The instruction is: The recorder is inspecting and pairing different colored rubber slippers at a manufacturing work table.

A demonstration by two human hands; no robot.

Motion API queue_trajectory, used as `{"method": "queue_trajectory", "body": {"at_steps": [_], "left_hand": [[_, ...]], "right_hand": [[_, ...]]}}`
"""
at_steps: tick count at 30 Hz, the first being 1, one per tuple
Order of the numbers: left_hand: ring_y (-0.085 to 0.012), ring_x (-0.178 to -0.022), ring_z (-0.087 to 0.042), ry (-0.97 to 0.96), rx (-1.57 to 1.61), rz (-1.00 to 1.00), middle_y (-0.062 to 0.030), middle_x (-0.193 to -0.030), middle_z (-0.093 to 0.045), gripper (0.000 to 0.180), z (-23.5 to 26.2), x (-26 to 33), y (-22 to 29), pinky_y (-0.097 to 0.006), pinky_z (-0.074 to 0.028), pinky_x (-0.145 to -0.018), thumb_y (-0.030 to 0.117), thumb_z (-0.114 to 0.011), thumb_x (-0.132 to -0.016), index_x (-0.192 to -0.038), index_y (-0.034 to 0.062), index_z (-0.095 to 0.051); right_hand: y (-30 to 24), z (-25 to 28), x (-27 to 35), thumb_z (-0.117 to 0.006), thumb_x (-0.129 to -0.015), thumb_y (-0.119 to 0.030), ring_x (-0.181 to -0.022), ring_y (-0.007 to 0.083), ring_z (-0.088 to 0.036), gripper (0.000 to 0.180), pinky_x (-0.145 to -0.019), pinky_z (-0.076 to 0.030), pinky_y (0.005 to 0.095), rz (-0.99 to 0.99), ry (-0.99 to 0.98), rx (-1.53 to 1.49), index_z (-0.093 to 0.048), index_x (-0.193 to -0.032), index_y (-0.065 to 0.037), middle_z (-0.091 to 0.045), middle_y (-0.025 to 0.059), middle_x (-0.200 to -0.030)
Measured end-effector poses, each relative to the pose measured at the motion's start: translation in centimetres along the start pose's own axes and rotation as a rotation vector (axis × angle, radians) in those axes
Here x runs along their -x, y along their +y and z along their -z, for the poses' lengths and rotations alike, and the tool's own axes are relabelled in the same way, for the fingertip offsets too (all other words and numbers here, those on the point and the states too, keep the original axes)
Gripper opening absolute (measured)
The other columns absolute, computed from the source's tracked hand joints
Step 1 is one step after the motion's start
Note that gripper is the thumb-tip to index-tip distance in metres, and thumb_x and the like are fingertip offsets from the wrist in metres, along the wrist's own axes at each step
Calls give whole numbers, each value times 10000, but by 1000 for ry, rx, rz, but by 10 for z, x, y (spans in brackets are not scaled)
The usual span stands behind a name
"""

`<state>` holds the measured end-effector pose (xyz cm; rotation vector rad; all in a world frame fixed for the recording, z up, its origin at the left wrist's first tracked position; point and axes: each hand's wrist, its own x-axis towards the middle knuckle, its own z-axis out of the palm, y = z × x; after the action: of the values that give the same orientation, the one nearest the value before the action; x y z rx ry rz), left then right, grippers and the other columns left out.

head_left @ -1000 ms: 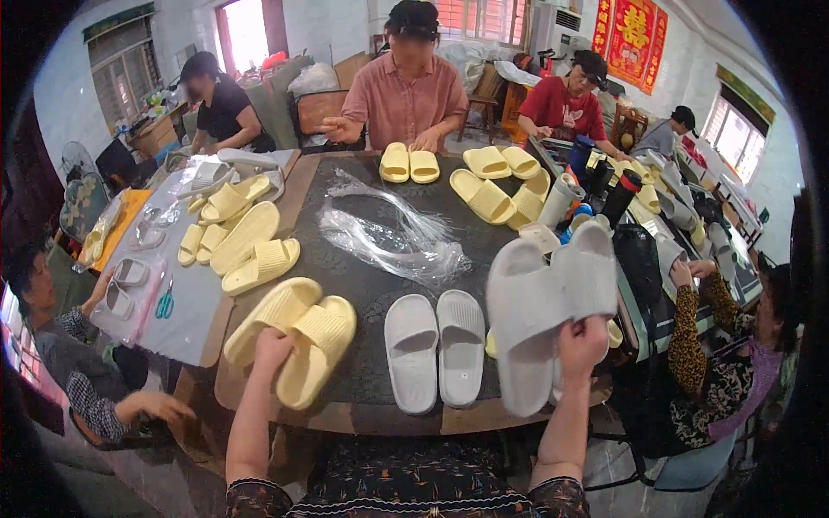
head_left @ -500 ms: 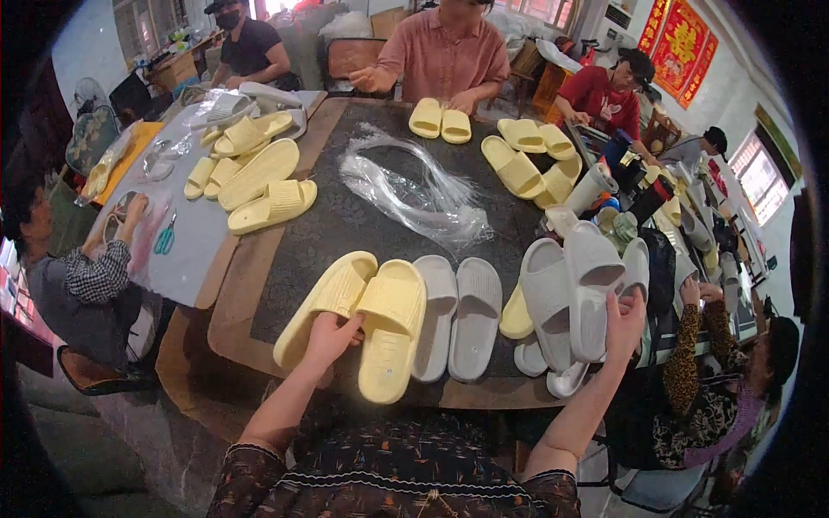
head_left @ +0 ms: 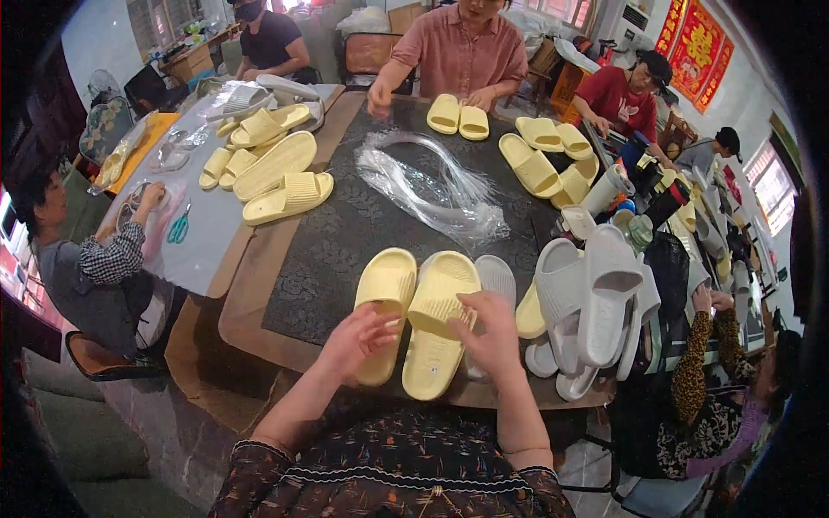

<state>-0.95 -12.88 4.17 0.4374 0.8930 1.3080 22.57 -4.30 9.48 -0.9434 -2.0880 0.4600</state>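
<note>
Yellow foam slippers [head_left: 414, 315] lie under our half-open left hand [head_left: 358, 338] and right hand [head_left: 492, 332], which grips one; a careless push could slide them off the table edge [head_left: 259, 332].

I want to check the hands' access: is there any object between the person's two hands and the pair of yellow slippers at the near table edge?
Nothing visible is in the way. The left hand is on the left yellow slipper, and the right hand lies over the right yellow slipper. A white slipper lies just to the right, beside them, not between.

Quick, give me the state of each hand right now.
Left hand: open, fingers spread, touching the left yellow slipper.
Right hand: fingers curled over the right yellow slipper, gripping its edge.
</note>
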Motion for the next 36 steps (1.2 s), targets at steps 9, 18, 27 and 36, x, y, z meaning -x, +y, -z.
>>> {"method": "queue_trajectory", "body": {"at_steps": [9, 18, 27, 36], "left_hand": [[-143, -757, -640, 147, -1061, -348, -69, -852, -677, 294, -10, 2, 56, -276, -508, -700, 183, -651, -828, -1076, 27, -649], [-284, -839, -638, -196, -1445, -477, -158, -938, -661, 256, -10, -129, 46, -369, -505, -777, 157, -615, -812, -1033, 35, -654], [-35, -707, -530, 22, -618, -192, 33, -770, -626, 158, -5, -101, 13, -205, -428, -640, 181, -618, -876, -884, 36, -680], [-54, -769, -552, -17, -621, -367, 10, -850, -636, 143, 14, -100, -5, -210, -445, -704, 114, -603, -894, -984, 10, -641]], "right_hand": [[-2, -22, -4, -761, -686, -189, -922, 283, -513, 364, -807, -437, 380, 17, -36, 43, -632, -993, -44, -547, 105, -953], [0, -35, 9, -784, -671, -245, -938, 288, -500, 393, -788, -455, 392, 24, 46, 121, -625, -995, -87, -534, 98, -979], [12, -30, -7, -774, -699, -288, -781, 230, -533, 273, -679, -450, 370, -73, -41, 12, -637, -805, -76, -562, 51, -823], [1, -64, -64, -698, -751, -404, -854, 250, -623, 402, -752, -490, 365, -194, -305, -125, -676, -987, -79, -665, 89, -863]]}}
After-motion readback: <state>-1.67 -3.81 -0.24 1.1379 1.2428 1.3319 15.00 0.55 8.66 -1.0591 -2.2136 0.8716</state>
